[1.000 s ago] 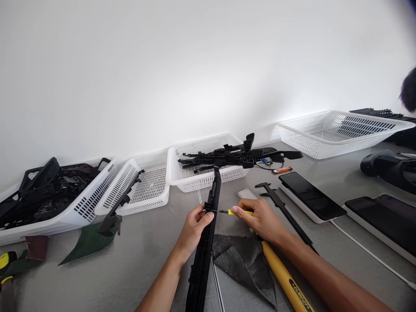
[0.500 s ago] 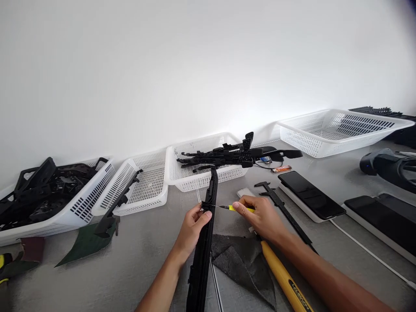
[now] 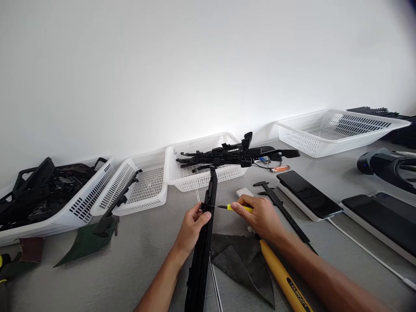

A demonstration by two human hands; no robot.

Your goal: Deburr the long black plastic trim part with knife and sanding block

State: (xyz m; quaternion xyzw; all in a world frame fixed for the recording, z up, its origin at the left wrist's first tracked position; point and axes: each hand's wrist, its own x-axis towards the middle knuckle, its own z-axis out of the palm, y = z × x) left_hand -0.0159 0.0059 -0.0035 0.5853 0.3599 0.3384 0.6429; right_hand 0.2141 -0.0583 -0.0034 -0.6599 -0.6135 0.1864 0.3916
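Note:
My left hand is closed round a long black plastic trim strip, thumb on its near face. The strip stretches from the bottom edge of the view up toward the middle basket. My right hand pinches a thin yellow-handled tool between thumb and fingers. Its narrow dark tip points left and meets the strip just above my left thumb; the exact contact is too small to make out. Beneath my right forearm lies a yellow-handled hammer, its head mostly hidden. A dark grey cloth is beside the strip.
Several black parts lie across a white basket ahead. Left are a narrower basket, a basket of black parts and green sandpaper. Right are a caliper, a phone and another white basket.
The yellow-handled tool and my right hand have shifted slightly left, and less of the thin tip shows beside the strip. My left hand keeps its hold.

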